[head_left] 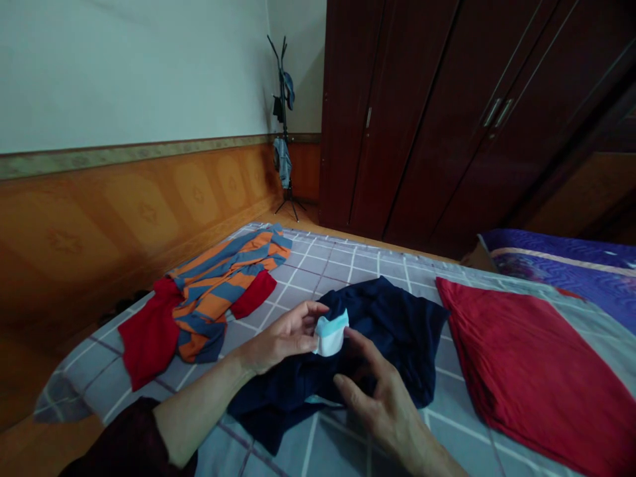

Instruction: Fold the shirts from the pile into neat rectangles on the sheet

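A small, curved white piece with a light-blue band point(332, 334) is pinched between the thumb and fingers of my left hand point(293, 336); its exact kind I cannot make out. My right hand point(380, 391) is at its right side, with thumb and index finger apart. The index fingertip is at the piece's right edge, and whether it touches I cannot tell. Below both hands a dark navy garment point(382, 318) lies crumpled on the bed. A bit of light-blue material point(322, 400) shows at the garment's near side, partly hidden by my right hand.
A checked grey sheet point(342, 262) covers the bed. On the left lie an orange-and-blue striped garment point(238, 265) and red cloth point(152, 334); flat red cloth point(536, 364) is on the right. Beyond stand a coat rack point(284, 119), a dark wardrobe point(417, 119) and a purple-covered surface point(561, 262).
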Demonstrator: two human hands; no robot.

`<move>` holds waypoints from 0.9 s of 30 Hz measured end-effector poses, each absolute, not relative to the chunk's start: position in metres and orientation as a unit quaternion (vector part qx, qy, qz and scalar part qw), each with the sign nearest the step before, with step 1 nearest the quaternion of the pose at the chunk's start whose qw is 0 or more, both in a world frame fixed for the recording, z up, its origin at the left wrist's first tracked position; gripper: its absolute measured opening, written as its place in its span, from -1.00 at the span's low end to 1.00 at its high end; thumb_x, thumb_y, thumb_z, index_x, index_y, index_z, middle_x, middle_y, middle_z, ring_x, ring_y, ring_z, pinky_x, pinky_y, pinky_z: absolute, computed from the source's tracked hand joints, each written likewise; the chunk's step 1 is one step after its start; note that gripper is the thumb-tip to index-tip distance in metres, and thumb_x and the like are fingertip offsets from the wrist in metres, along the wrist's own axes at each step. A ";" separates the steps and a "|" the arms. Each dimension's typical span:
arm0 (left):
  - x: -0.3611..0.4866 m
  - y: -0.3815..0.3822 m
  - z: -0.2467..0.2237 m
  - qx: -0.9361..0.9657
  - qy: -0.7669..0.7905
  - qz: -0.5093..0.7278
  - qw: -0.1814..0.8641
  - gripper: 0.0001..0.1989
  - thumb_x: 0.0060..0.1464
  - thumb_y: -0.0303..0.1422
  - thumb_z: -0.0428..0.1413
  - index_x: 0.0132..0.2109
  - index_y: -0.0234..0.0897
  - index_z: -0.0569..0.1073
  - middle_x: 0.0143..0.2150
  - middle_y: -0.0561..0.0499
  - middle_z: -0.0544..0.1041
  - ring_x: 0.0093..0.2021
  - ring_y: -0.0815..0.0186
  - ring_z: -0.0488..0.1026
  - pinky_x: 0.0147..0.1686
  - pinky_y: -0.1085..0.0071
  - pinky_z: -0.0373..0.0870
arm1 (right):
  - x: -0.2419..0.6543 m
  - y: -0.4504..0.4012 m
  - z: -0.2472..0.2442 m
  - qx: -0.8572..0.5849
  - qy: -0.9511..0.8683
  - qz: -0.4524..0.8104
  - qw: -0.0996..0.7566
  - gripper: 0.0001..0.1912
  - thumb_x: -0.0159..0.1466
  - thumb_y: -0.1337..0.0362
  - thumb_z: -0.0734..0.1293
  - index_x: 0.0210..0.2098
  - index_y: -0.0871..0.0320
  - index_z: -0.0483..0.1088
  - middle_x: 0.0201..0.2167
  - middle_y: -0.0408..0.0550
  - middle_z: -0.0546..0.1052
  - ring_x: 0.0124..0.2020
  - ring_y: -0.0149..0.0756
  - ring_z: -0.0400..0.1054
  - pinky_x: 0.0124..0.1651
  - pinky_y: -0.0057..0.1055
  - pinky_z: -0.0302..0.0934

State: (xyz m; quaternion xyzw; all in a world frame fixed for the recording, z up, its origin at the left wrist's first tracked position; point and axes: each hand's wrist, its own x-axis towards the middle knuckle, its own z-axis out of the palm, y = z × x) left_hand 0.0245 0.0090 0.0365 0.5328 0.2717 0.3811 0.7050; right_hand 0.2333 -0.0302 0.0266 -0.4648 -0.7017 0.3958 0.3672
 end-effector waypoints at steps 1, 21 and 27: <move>0.025 0.009 0.037 0.542 0.263 0.374 0.706 -0.48 0.01 -0.35 0.21 0.12 -0.16 0.25 0.04 -0.05 0.38 0.02 0.23 0.33 -0.05 0.38 0.23 | 0.235 -0.027 0.024 -0.473 -0.694 0.390 0.378 -0.38 0.17 0.18 0.31 0.20 0.14 0.17 -0.01 0.06 0.45 -0.18 -0.20 0.41 -0.19 -0.28 0.35; 0.004 0.050 0.018 0.360 0.406 0.643 0.541 -0.68 -0.14 -0.28 0.28 -0.21 -0.28 0.44 -0.38 0.14 0.49 -0.41 0.44 0.41 -0.35 0.56 0.29 | 0.245 -0.013 -0.001 -0.402 -0.850 0.162 0.300 -0.73 0.26 0.36 0.21 -0.07 0.19 0.41 -0.08 0.08 0.44 -0.08 -0.22 0.34 -0.02 -0.27 0.29; -0.004 0.044 0.023 0.472 0.417 0.509 0.586 -0.58 -0.04 -0.21 0.25 -0.04 -0.27 0.43 -0.20 0.01 0.53 -0.21 0.28 0.45 -0.19 0.44 0.31 | 0.245 -0.011 -0.003 -0.400 -0.853 0.155 0.298 -0.74 0.26 0.36 0.21 -0.09 0.19 0.42 -0.10 0.09 0.45 -0.08 -0.21 0.35 -0.04 -0.26 0.31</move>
